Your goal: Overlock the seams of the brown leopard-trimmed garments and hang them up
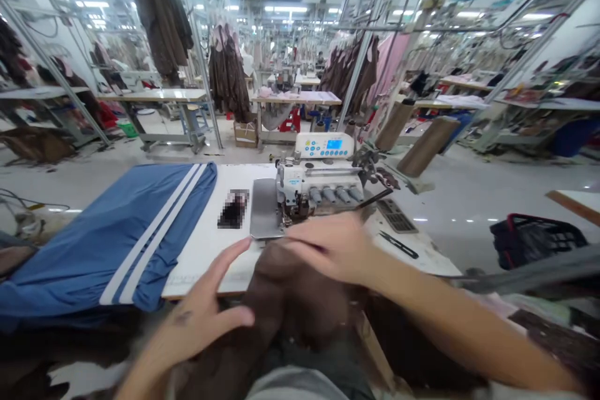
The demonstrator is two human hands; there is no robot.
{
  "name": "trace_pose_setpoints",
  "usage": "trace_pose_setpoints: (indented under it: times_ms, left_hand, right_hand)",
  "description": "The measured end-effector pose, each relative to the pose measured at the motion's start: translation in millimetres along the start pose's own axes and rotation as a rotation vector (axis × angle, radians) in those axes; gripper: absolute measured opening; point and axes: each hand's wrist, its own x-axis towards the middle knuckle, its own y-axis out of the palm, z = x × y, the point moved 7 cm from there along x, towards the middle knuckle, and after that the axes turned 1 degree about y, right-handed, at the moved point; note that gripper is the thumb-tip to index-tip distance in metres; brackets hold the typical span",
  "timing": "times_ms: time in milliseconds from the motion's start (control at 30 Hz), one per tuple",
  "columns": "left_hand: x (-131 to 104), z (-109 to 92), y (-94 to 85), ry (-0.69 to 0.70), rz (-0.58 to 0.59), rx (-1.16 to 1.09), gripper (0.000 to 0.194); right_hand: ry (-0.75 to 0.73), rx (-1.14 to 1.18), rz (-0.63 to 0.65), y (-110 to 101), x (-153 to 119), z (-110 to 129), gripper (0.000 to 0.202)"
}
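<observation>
Dark brown fabric hangs from the front of the overlock sewing machine down over the lap. My right hand is closed on the top edge of this fabric, just in front of the machine's needle area. Its fingertips are partly hidden and a little blurred. To the left, my left hand is open, thumb and forefinger spread apart. It hovers over the table's front edge beside the brown fabric, with nothing between its fingers. The machine's metal plate lies just beyond the left fingertips.
Blue fabric with white stripes drapes over the left of the white table. A pixelated dark item lies beside the metal plate. Black thread snips rest at right. A dark basket stands farther right.
</observation>
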Motion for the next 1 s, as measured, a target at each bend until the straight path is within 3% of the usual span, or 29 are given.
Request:
trace_pose_setpoints:
  times_ms: [67,100,200,267,300,367,433,500,600,733,833,900,1000]
  left_hand:
    - [29,4,8.3,-0.074,-0.122,-0.103,0.046]
    - [38,12,5.8,-0.107,-0.198,-0.117,0.041]
    - [47,39,-30.1,-0.102,-0.475,0.024,0.035]
    - [47,47,-56.2,-0.043,-0.651,0.189,0.031]
    - [48,47,-61.0,-0.01,-0.697,0.253,0.031]
    - [56,37,-47.4,0.12,-0.678,0.316,0.033]
    - [67,21,-7.7,0.285,-0.526,0.336,0.035]
    - [75,7,33.8,0.386,-0.4,0.339,0.042]
    - [86,5,60.2,0.335,-0.397,0.273,0.047]
    - [104,22,52.1,0.157,-0.428,0.072,0.038]
    - [103,29,39.7,0.086,-0.479,-0.077,0.02]
    - [94,21,31.5,0.135,-0.534,-0.091,0.014]
    - [84,-11,28.8,0.328,-0.541,-0.007,0.02]
  right_hand:
    - [-0.06,-0.063,0.216,35,-2,-5,0.036]
    - [-0.043,-0.072,0.323,52,-10,-13,0.046]
    - [0.038,0.113,0.681,97,-48,-38,0.057]
    - [0.109,0.288,0.76,108,-66,-51,0.052]
    - [0.174,0.364,0.682,105,-67,-60,0.05]
    - [0.332,0.455,0.35,91,-61,-84,0.05]
    - [0.446,0.474,0.02,77,-60,-105,0.051]
    - [0.486,0.47,-0.127,76,-65,-117,0.051]
    - [0.497,0.508,-0.176,83,-75,-126,0.045]
    - [0.518,0.601,-0.17,86,-83,-134,0.034]
    - [0.419,0.539,-0.281,67,-89,-130,0.019]
    - [0.258,0.419,-0.358,50,-94,-116,0.007]
    - [0.154,0.326,-0.245,49,-98,-97,0.021]
